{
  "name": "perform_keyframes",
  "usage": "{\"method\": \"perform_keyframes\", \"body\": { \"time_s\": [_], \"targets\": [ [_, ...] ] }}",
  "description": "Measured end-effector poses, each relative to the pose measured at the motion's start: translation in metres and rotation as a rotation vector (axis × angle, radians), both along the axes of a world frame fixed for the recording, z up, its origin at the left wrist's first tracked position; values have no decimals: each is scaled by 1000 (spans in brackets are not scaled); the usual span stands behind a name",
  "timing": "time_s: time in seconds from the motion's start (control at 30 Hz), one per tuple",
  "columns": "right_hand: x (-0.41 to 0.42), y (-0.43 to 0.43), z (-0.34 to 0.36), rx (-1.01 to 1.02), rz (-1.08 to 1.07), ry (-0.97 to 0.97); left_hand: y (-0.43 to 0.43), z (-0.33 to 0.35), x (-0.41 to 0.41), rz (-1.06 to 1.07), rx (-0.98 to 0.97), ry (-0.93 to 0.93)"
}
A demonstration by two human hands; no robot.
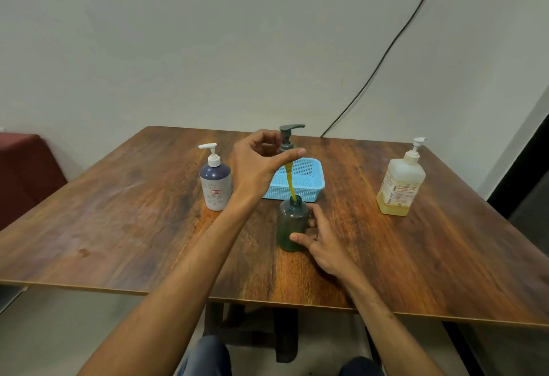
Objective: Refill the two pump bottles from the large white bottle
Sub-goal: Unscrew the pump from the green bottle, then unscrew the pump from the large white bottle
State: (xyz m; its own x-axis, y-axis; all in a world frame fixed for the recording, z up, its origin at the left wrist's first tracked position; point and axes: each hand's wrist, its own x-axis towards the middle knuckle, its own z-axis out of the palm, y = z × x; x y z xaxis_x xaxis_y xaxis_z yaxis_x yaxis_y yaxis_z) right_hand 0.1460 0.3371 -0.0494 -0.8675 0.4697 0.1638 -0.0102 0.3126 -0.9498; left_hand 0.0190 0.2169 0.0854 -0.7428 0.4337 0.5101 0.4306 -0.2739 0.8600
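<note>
Wooden table (118,227): your left hand (261,164) pinches the grey pump head (289,136) above the near-centre dark green bottle (292,227), which your right hand (323,242) grips. Refilling looks unstarted: blue-and-white pump bottle (216,185) left, capped; large white bottle (401,185) far right.

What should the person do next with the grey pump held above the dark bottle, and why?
Probably lift the grey pump a little higher. The left hand pinches it above the dark bottle, yet the end of its yellow tube sits inside the neck. The right hand grips the bottle, so it should stay put as the tube comes clear.
</note>
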Motion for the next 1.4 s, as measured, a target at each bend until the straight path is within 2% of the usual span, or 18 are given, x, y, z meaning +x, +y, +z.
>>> {"method": "perform_keyframes", "body": {
  "time_s": [0.23,0.37,0.53,0.83,1.2,1.4],
  "targets": [
    [2,-1,1,34,0,-7,-25,26,-1,50,110,41],
    [2,-2,2,42,-8,-4,-45,17,-11,74,118,108],
    [1,-2,1,43,-11,0,-64,-31,-21,129,-9,230],
    [1,-2,1,48,-29,-18,-89,-121,-27,147,-324,242],
    [0,-2,2,60,-31,-50,-109,-147,-33,42,-608,423],
    [3,-2,3,68,-35,-40,-112,-147,-41,-91,-723,439]
  ]
}}
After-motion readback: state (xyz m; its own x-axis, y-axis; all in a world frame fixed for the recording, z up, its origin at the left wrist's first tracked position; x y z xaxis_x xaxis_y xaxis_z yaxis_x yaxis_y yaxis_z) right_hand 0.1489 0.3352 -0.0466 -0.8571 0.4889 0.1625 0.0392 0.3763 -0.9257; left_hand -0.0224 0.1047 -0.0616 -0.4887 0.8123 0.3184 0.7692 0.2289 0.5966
